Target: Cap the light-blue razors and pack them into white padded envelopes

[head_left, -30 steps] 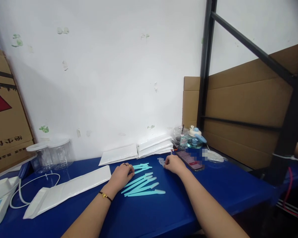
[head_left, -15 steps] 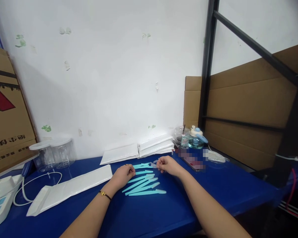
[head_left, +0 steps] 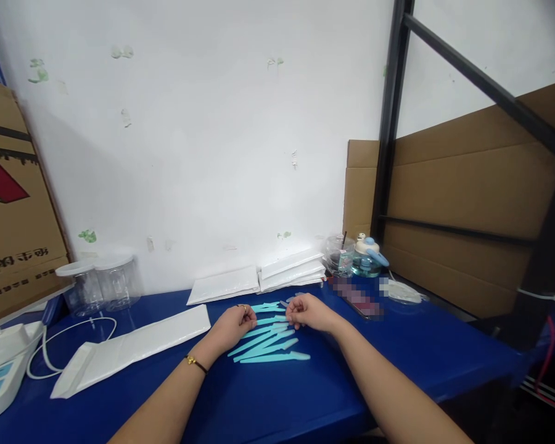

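Several turquoise eyebrow razors [head_left: 275,357] lie fanned out on the blue tabletop. My left hand [head_left: 234,325] is closed, its fingertips pinching the handle end of one eyebrow razor [head_left: 272,320] in the middle of the group. At that razor's other end my right hand [head_left: 308,313] is closed too, thumb and fingers together on the tip, which they hide. Just behind the right fingers lie small clear blade covers [head_left: 292,300], partly hidden. More razors [head_left: 266,307] rest behind the held one.
A long white packet [head_left: 134,348] lies to the left, and stacked white packets [head_left: 291,271] stand against the wall. Lidded clear jars [head_left: 115,287], a power strip [head_left: 9,364], a phone [head_left: 363,305] and a blue-lidded teapot [head_left: 367,259] surround the work spot.
My right hand has shifted left and nearer, from the clear blade covers onto the razor's tip. My left hand has moved slightly right with the razor's handle.
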`<action>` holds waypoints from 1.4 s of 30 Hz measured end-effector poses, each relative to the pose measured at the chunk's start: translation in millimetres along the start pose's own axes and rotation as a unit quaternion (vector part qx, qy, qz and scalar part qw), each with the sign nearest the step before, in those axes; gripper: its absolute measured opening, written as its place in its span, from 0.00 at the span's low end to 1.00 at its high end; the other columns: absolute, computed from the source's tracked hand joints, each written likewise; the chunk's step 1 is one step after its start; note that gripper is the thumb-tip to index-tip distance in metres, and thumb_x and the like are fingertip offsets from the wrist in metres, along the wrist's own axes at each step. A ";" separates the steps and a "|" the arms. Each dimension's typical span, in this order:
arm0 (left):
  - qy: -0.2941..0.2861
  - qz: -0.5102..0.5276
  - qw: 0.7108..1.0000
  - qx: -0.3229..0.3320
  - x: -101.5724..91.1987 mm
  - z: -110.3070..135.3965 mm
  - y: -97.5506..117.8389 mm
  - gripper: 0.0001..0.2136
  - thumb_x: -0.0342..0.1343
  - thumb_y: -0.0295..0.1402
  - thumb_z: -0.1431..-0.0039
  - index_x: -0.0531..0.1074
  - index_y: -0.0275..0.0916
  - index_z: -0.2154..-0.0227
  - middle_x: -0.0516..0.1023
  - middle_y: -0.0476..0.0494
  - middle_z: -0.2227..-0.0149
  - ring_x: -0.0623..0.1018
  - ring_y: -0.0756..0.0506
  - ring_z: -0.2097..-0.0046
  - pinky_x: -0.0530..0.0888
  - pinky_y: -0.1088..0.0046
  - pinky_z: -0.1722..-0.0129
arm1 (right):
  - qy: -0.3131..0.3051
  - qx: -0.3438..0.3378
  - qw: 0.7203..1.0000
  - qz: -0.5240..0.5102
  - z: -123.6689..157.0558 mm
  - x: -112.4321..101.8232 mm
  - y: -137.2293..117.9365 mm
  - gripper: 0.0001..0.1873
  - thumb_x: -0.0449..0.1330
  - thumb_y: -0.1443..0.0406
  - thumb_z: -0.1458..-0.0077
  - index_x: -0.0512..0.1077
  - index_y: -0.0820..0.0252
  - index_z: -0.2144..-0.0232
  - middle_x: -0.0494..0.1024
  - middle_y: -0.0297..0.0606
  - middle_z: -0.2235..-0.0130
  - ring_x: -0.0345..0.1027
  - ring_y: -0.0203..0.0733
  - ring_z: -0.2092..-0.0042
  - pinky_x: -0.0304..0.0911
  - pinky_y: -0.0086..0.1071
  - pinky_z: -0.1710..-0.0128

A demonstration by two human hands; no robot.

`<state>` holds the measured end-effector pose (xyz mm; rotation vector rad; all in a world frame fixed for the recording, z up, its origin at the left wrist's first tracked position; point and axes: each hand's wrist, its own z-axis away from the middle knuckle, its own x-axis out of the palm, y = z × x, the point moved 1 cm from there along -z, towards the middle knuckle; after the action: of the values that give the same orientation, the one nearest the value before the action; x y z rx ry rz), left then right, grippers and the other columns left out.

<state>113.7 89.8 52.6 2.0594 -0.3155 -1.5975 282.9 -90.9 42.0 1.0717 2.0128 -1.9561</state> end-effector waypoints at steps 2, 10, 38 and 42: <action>-0.018 0.008 1.000 0.005 1.4 0.8 0.9 0.11 0.50 0.41 0.46 0.70 0.39 0.71 0.71 0.49 0.74 0.69 0.48 0.71 0.63 0.76 0.73 | -0.003 0.002 1.000 0.030 0.1 -0.4 0.7 0.06 0.58 0.66 0.53 0.74 0.63 0.72 0.77 0.35 0.75 0.70 0.35 0.76 0.61 0.24 0.77; 0.045 -0.124 0.991 0.032 -2.2 -0.1 -2.6 0.17 0.47 0.37 0.42 0.70 0.43 0.52 0.70 0.42 0.52 0.67 0.41 0.51 0.64 0.68 0.54 | 0.125 0.000 0.967 0.222 -6.2 -5.2 6.7 0.17 0.53 0.72 0.48 0.75 0.59 0.58 0.74 0.42 0.59 0.68 0.41 0.59 0.59 0.31 0.57; 0.051 -0.111 0.993 -0.003 -4.4 -1.3 -1.4 0.05 0.50 0.34 0.45 0.70 0.41 0.70 0.73 0.46 0.67 0.71 0.45 0.62 0.63 0.72 0.65 | 0.089 -0.045 0.982 0.157 0.8 -15.8 13.5 0.05 0.57 0.74 0.54 0.70 0.60 0.75 0.73 0.32 0.74 0.66 0.35 0.72 0.58 0.26 0.71; 0.061 -0.085 0.994 -0.016 -7.0 -1.3 -4.0 0.06 0.47 0.35 0.42 0.67 0.41 0.69 0.72 0.48 0.71 0.71 0.47 0.67 0.61 0.73 0.69 | 0.104 -0.039 0.991 0.074 -1.4 -15.2 13.9 0.02 0.58 0.70 0.53 0.70 0.60 0.75 0.73 0.30 0.78 0.67 0.34 0.77 0.59 0.25 0.75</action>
<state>112.5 96.8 56.6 2.1982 -0.0731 -1.5516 302.5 -96.9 39.3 1.4135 2.0245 -1.7412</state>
